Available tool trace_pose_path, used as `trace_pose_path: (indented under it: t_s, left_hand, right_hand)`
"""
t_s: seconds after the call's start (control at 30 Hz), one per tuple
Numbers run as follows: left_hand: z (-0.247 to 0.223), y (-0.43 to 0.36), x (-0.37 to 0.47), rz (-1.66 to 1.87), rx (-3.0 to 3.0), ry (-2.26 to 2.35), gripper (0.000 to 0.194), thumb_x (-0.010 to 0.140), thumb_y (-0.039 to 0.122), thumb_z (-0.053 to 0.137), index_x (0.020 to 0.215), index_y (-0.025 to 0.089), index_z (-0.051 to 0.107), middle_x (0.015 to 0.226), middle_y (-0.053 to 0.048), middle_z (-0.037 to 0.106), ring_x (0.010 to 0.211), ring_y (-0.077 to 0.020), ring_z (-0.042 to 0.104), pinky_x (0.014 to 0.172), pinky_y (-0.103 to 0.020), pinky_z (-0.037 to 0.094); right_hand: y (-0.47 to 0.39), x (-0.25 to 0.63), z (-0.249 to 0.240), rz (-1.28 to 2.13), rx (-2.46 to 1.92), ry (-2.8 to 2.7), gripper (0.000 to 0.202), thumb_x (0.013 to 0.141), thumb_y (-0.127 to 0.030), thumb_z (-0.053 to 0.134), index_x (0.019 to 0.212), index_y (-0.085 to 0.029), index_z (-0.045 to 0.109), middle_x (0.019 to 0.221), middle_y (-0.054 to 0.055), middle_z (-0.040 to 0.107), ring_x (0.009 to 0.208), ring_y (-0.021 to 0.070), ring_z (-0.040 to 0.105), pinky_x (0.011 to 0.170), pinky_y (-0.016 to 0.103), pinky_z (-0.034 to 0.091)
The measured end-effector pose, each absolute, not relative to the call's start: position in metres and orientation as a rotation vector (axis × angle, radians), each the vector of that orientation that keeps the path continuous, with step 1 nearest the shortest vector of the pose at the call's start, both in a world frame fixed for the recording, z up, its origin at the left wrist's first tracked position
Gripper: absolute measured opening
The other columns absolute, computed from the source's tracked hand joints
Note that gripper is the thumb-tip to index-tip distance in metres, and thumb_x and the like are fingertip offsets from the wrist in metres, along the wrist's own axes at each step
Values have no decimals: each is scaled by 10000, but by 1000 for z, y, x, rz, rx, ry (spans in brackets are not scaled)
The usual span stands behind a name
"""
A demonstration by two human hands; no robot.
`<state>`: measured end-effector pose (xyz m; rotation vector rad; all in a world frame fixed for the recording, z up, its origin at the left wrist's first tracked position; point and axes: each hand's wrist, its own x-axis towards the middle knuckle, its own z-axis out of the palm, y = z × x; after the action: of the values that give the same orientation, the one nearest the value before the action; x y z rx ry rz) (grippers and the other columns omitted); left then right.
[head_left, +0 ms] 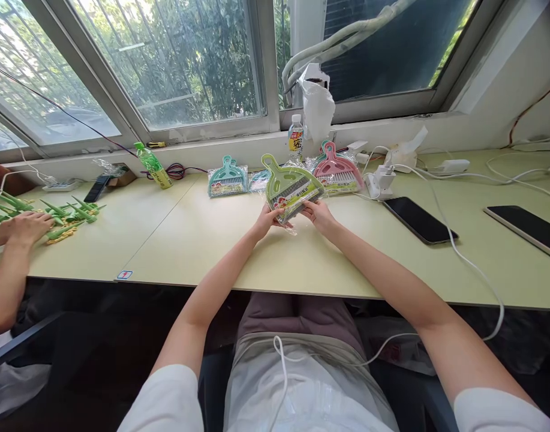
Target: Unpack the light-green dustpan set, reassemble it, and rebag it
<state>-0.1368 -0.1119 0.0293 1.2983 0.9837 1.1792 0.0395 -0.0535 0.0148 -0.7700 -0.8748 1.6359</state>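
A green mini dustpan and brush set [290, 186] in clear plastic wrap is held tilted above the table. My left hand [269, 219] is closed on its lower left corner, and my right hand [318, 215] grips the lower right edge. Behind it on the table lie more wrapped sets: a teal dustpan set [228, 177] to the left and a pink dustpan set [337, 170] to the right. Another blue-teal set [259, 181] is partly hidden behind the green one.
A black phone [420, 220], a second phone [526, 228] and white cables lie at right. A water bottle [295, 138] stands by the window; a green bottle [153, 165] is at left. At far left, another person's hand [29, 227] touches green-and-yellow pieces [70, 213].
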Motion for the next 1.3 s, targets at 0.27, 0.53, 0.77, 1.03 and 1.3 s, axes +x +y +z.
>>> trace_pose_path:
  t_s: [0.27, 0.53, 0.77, 1.03, 1.3]
  left_hand:
    - [33, -113, -138, 1202, 1244, 994, 596, 719, 327, 700, 1249, 142, 499, 931, -119, 748, 609, -223, 708, 566, -332, 582]
    - [31, -103, -150, 1322, 1079, 1035, 633, 670, 225, 657, 1266, 133, 467, 1152, -149, 686, 813, -295, 730, 551, -344, 589]
    - [36, -98, -165, 1396, 968, 1089, 538, 674, 141, 569, 1205, 86, 493, 1009, -139, 701, 724, -260, 723, 367, -209, 448]
    - [35, -97, -176, 1353, 785, 1087, 443, 702, 106, 564, 1138, 27, 583, 936, -140, 717, 838, -269, 725, 679, -330, 601]
    - [38, -102, -176, 1293, 723, 1110, 281, 756, 84, 565, 1036, 80, 593, 769, -75, 680, 635, -171, 671, 511, -245, 550]
  right_hand:
    - [-50, 42, 14, 1713, -808, -863, 69, 868, -174, 663, 834, -183, 605, 776, 47, 743, 716, 154, 725, 915, 358, 593]
    - [-38, 62, 25, 1508, -1031, -1138, 316, 995, -244, 388, 815, -154, 632, 821, 111, 747, 688, 197, 731, 775, 395, 608]
    - [-32, 82, 25, 357, -1084, -1758, 364, 889, -90, 439, 1177, -223, 619, 1263, 96, 647, 1165, 256, 615, 1012, 468, 476]
    - [-26, 75, 14, 286, -959, -2041, 452, 873, -327, 650, 1321, -346, 592, 1361, 38, 600, 1293, 317, 499, 1129, 631, 227]
    - [-22, 76, 14, 326, -810, -1950, 250, 929, -406, 583, 1123, -351, 732, 1333, 21, 619, 1291, 267, 506, 1110, 501, 336]
